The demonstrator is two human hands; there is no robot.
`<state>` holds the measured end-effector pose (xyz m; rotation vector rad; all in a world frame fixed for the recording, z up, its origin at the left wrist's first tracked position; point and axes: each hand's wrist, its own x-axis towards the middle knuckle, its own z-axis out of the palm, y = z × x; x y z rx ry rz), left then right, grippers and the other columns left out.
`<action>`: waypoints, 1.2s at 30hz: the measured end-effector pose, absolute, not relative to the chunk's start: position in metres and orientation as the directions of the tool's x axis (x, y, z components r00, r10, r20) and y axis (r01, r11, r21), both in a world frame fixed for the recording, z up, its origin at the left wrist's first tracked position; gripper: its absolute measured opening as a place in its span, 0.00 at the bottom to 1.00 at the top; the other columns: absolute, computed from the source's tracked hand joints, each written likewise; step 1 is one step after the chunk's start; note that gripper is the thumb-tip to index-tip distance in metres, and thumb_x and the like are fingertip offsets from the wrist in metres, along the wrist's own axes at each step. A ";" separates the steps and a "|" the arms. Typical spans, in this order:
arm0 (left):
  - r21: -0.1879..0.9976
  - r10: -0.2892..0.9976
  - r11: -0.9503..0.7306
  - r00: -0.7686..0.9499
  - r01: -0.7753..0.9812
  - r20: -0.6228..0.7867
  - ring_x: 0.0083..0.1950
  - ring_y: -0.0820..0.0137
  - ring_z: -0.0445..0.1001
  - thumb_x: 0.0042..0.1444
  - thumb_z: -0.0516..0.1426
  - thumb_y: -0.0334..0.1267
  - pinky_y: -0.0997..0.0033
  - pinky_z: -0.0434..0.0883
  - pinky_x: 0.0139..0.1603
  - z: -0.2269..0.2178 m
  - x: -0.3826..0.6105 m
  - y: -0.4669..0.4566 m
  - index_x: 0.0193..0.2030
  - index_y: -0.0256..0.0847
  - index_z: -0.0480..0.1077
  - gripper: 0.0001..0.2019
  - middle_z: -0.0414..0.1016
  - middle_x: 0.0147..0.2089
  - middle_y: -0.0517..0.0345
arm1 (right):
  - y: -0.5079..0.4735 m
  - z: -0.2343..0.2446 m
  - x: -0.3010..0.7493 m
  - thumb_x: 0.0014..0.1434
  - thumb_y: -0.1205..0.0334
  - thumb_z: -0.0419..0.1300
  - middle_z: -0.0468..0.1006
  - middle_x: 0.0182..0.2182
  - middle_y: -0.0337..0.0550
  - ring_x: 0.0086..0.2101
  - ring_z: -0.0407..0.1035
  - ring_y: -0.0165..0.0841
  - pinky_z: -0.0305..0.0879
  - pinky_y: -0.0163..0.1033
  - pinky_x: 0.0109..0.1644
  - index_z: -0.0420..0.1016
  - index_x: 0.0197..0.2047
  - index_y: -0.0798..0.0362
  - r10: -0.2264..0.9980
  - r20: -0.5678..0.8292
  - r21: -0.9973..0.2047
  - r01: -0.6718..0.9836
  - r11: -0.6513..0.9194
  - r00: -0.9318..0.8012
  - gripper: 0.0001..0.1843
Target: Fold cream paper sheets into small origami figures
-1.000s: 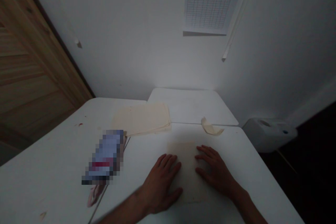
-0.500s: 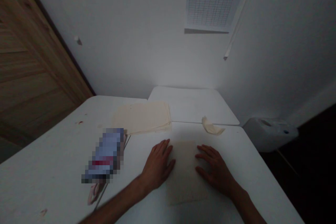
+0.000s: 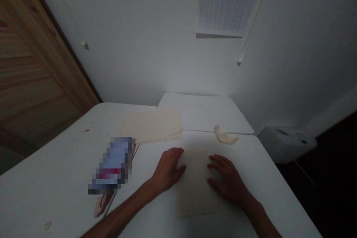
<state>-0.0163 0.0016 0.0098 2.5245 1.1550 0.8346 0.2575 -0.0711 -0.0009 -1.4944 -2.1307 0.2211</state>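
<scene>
A pale rectangular cloth [image 3: 195,186] lies flat on the white table [image 3: 55,178] in front of me. My left hand [image 3: 167,169] rests at the cloth's upper left corner, fingers curled over its edge. My right hand [image 3: 227,180] lies flat on the cloth's right side with fingers spread. A stack of cream cloths [image 3: 152,125] sits farther back on the left. A small crumpled cream piece [image 3: 224,135] lies beyond my right hand.
A blurred-out object [image 3: 113,165] lies on the table to the left, with something pink [image 3: 100,204] under it. A second white table [image 3: 203,113] stands behind. A chart [image 3: 223,7] hangs on the wall. A wooden door [image 3: 33,74] is left, a white bin [image 3: 287,141] right.
My left hand has moved from the cloth's lower left up to its upper left corner, and its fingers have curled. The right hand has stayed in place.
</scene>
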 end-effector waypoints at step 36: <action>0.999 0.959 -0.013 0.283 0.035 0.003 0.19 0.78 0.62 0.49 0.64 0.48 0.79 0.59 0.19 0.023 -0.018 0.009 0.29 0.34 0.74 0.15 0.70 0.21 0.61 | -0.025 0.008 0.236 0.50 0.47 0.65 0.80 0.29 0.44 0.31 0.74 0.37 0.69 0.41 0.36 0.76 0.32 0.54 0.990 0.088 -0.968 0.244 0.058 0.115 0.17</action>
